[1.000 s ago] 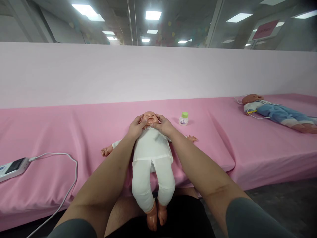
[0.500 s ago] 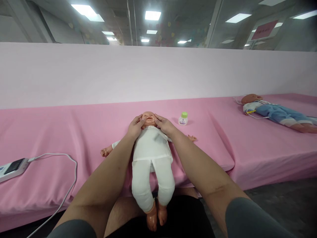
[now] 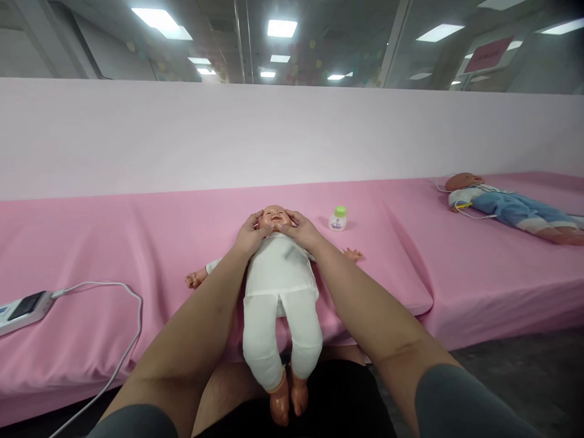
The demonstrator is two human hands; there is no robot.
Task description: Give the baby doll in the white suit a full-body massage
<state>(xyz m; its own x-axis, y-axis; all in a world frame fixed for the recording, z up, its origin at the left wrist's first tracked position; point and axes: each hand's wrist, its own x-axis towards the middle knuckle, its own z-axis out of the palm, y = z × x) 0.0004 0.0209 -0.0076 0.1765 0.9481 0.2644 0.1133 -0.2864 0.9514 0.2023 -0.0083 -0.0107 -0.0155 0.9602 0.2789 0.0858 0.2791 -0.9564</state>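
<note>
A baby doll in white clothes lies on its back, its head toward the wall and its feet over the near edge. My left hand cups the left side of the doll's head, with the thumb by the chin. On the other side, my right hand holds the head in the same way, its thumb also near the chin. The two thumbs are close together below the doll's mouth. Some fingers are hidden behind the head.
A small bottle with a green cap stands right of the head on the pink sheet. At far right lies another doll in blue with tubing. A white device with a cable is at far left.
Both thumbs have moved down and inward from the doll's cheeks to its chin. The hands remain at the sides of the head.
</note>
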